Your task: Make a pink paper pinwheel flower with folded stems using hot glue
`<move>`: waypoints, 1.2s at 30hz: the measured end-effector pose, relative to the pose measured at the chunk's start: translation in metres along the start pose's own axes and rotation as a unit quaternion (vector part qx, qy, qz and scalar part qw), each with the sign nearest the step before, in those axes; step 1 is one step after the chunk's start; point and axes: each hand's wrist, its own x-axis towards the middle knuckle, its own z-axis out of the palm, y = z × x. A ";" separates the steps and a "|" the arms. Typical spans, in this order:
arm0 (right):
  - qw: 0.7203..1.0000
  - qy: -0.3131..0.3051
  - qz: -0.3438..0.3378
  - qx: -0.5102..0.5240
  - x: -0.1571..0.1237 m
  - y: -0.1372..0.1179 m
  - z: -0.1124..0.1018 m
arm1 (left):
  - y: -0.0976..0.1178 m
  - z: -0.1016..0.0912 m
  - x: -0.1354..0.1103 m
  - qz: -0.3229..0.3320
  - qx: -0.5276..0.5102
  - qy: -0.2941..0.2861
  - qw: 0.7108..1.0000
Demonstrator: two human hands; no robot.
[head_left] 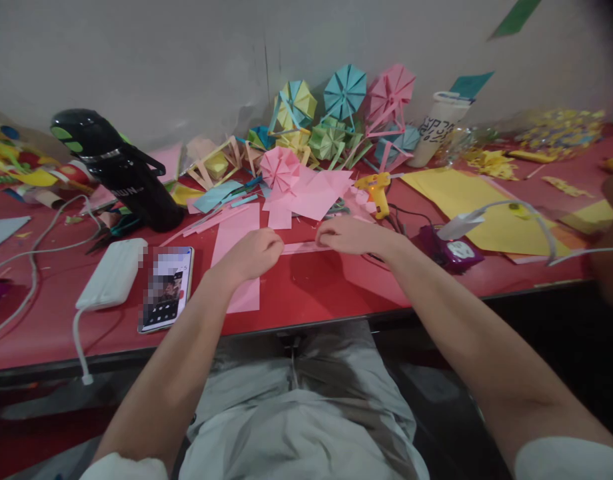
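Note:
A narrow pink paper strip point(300, 247) is stretched between my two hands, just above the red table. My left hand point(255, 255) is closed on the strip's left end. At the other end, my right hand point(347, 235) pinches it with curled fingers. Under and beside my left hand lies a flat pink paper sheet point(245, 293). Just beyond my hands sits a pink folded paper fan wheel point(280, 169), with larger pink paper pieces point(322, 193) next to it. A yellow glue gun point(376, 192) rests behind my right hand.
To the left stand a black bottle point(124, 173), a white power bank point(112, 273) and a phone point(167, 290). A purple power socket point(451, 253) with cables and yellow paper sheets point(466, 200) lie at right. Paper lanterns point(345, 93) line the wall beside a white cup point(436, 130).

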 end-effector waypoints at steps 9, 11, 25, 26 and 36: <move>0.999 0.015 -0.032 0.003 0.019 -0.020 0.012 | 0.025 0.012 0.013 0.015 0.019 -0.005 1.000; 0.999 0.012 -0.034 0.015 0.017 -0.016 0.012 | 0.022 0.010 0.011 0.016 0.006 -0.004 1.000; 1.000 0.000 0.023 0.004 -0.009 0.022 -0.002 | -0.017 -0.014 -0.013 -0.039 -0.035 0.003 0.999; 1.000 -0.001 0.024 0.006 -0.011 0.024 -0.003 | -0.019 -0.016 -0.014 -0.042 -0.033 0.001 0.999; 0.999 -0.007 0.037 -0.007 -0.021 0.025 -0.011 | -0.034 -0.025 -0.019 -0.070 -0.029 -0.005 0.997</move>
